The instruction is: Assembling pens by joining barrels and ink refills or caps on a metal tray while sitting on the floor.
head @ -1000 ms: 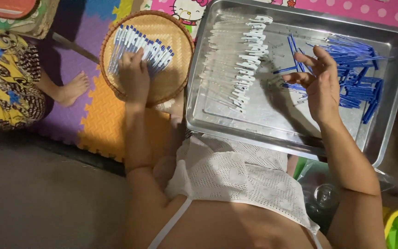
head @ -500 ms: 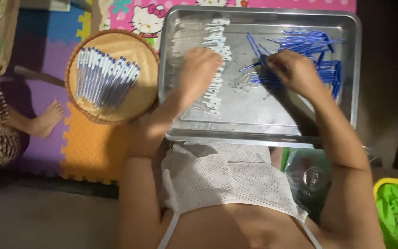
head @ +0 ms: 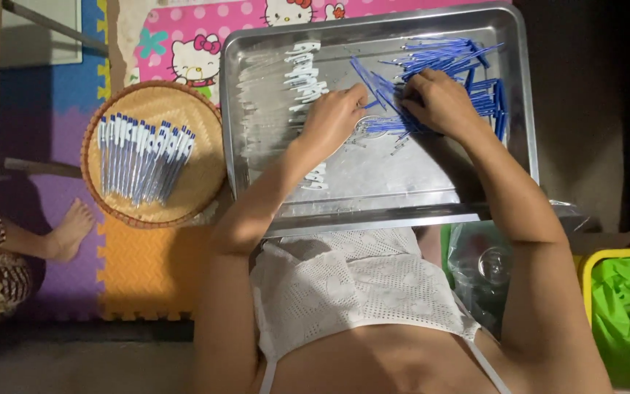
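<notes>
Picking parts from metal tray [head: 417,197]: left hand [head: 333,120] curled at white pieces [head: 308,76], right hand [head: 442,102] pinching blue refills [head: 468,58]. Grip contents: cannot tell. Next: probably mating one of each.

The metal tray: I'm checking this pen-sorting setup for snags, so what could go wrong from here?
1. Both the left hand and the right hand work in the loose blue refills; a sweep could mix them into the white parts beside them.
2. The metal tray seems to rest on the person's lap, so a shift might tip it.
3. The woven basket of finished pens sits near another person's foot, which could knock it.
</notes>
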